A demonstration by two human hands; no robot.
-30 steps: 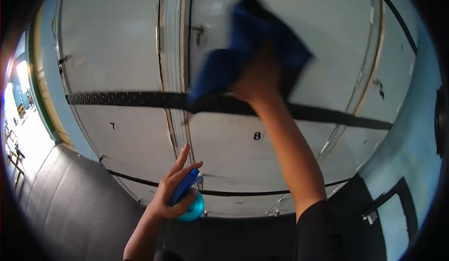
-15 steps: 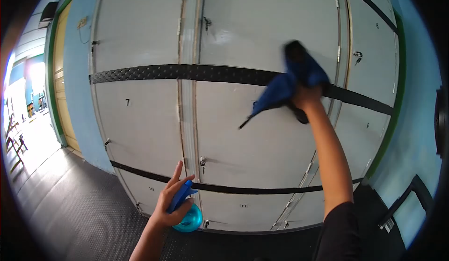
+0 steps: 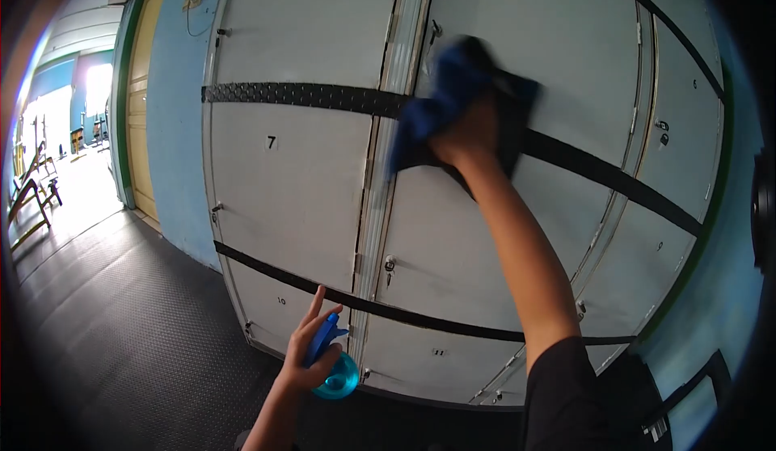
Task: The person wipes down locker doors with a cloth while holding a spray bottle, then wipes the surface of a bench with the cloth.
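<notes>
My right hand (image 3: pixel 469 134) presses a dark blue cloth (image 3: pixel 454 79) against the lockers (image 3: pixel 299 176), over the black studded strip (image 3: pixel 323 99) below door 5. Motion blurs the cloth, and it hides part of the strip. Lower down, my left hand (image 3: pixel 309 350) is wrapped round the neck of a spray bottle (image 3: pixel 339 377) with a blue trigger head (image 3: pixel 323 339) and a translucent turquoise body. Its index finger points up, off the trigger. The bottle is in front of the lower locker doors.
Keys hang from several locks, one lock (image 3: pixel 390 265) on the middle door. A yellow door (image 3: pixel 142 103) and a bright room lie left, over a dark textured floor (image 3: pixel 153 314). At right, a black frame (image 3: pixel 687 386) stands by the blue wall (image 3: pixel 731 289).
My right hand has swept the cloth leftward along the black strip. The view has turned, and my left hand still holds the spray bottle low in front of the lockers.
</notes>
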